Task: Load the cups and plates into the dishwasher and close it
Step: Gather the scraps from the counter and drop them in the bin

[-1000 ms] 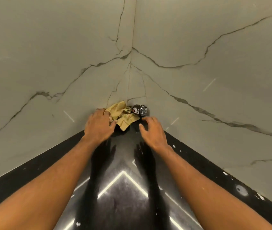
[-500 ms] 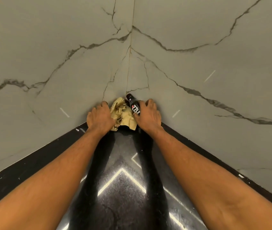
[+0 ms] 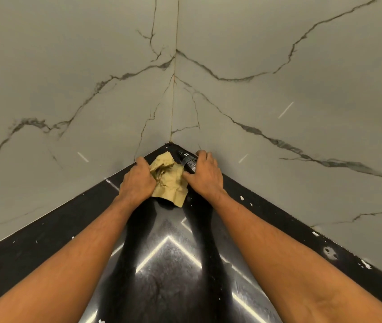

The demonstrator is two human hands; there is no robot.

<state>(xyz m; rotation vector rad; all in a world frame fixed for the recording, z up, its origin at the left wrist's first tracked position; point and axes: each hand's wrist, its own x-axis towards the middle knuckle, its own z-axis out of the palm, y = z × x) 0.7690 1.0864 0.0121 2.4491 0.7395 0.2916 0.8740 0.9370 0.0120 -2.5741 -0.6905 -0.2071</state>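
Now, at frame centre, the left hand (image 3: 136,181) grips the crumpled paper (image 3: 170,183); the right hand (image 3: 207,177) curls its fingers (image 3: 201,154) round the bottle (image 3: 187,161), whose long axis points up-left into the wall corner.

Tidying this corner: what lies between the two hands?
Head view: crumpled tan paper fills the gap between the left hand and right hand. The left grips its edge; the right grips a small black bottle beside it.

Found crumpled tan paper (image 3: 170,183) on black counter (image 3: 45,248), at its far corner, gripped at left edge by left hand (image 3: 136,180). Found small dark labelled bottle (image 3: 187,160) lying on its side, touching the paper, neck toward corner, grasped by right hand (image 3: 206,176).
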